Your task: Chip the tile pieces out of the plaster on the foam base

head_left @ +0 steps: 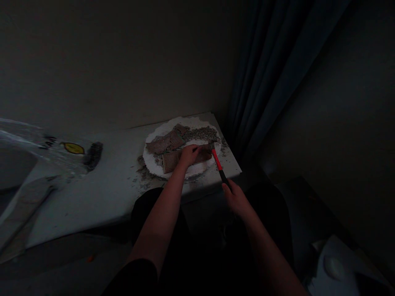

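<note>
My right hand [236,198] is wrapped round the black end of a hammer [217,161] with a red and black handle. The hammer's head rests at the right end of a flat brown brick-like slab [171,161]. My left hand [189,155] is closed on the middle of this slab, its fingertips partly hidden in the dim light. Under the slab lies a round white board [197,121] with a ragged rim. Behind my left hand are cracked brown slab pieces [165,144], and a heap of small broken chips [202,133] lies at the back right.
The board sits on a pale table [114,193] with crumbs scattered round it. A clear plastic bag [72,158] with a yellow label lies to the left. A dark blue curtain [268,74] hangs at the right, past the table's edge.
</note>
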A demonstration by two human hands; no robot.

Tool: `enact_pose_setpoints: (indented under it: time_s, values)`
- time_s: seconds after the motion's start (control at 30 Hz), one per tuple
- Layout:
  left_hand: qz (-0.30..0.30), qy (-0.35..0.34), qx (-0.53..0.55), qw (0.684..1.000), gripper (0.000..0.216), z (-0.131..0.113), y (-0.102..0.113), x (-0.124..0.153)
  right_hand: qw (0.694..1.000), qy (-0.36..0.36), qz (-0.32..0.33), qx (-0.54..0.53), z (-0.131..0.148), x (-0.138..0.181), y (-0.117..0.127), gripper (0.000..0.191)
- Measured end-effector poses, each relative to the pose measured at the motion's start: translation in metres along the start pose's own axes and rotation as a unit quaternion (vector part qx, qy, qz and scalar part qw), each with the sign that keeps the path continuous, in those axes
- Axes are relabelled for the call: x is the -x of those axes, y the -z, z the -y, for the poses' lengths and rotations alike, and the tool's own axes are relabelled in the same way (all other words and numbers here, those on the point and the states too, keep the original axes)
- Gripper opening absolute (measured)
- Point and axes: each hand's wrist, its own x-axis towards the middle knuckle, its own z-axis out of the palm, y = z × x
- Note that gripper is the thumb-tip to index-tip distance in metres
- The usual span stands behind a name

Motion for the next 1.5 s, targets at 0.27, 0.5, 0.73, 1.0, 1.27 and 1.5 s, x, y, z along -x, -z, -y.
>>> enact_pose_setpoints:
  time_s: [0.27, 0.5, 0.73, 1.0, 1.27, 1.5]
  values:
    - [-0.021, -0.025, -0.01, 0.999, 0.031, 0.01, -0.01, -0.003, 1.0, -0.002, 0.003, -0.001, 0.001, -0.001, 0.0, 0.037]
    - [-0.036, -0.034, -0.021, 0.999, 0.03, 0.011, -0.013, -0.002, 1.0, 0.001, 0.003, -0.004, -0.001, -0.001, 0.0, 0.039]
    - [-0.03, -0.029, -0.029, 0.999, 0.025, 0.009, -0.014, -0.001, 1.0, -0.003, -0.001, -0.01, 0.002, 0.0, 0.0, 0.038]
    - [-0.028, -0.035, -0.034, 0.998, 0.023, 0.011, -0.015, -0.001, 1.0, -0.01, 0.003, -0.007, 0.002, 0.0, 0.0, 0.038]
    - [-0.025, -0.032, -0.029, 0.999, 0.024, 0.004, -0.012, 0.003, 1.0, -0.01, 0.002, -0.001, 0.001, 0.0, 0.0, 0.039]
    - [-0.031, -0.048, -0.043, 0.997, 0.023, 0.007, -0.013, 0.002, 1.0, -0.002, 0.002, -0.011, 0.004, 0.0, 0.0, 0.038]
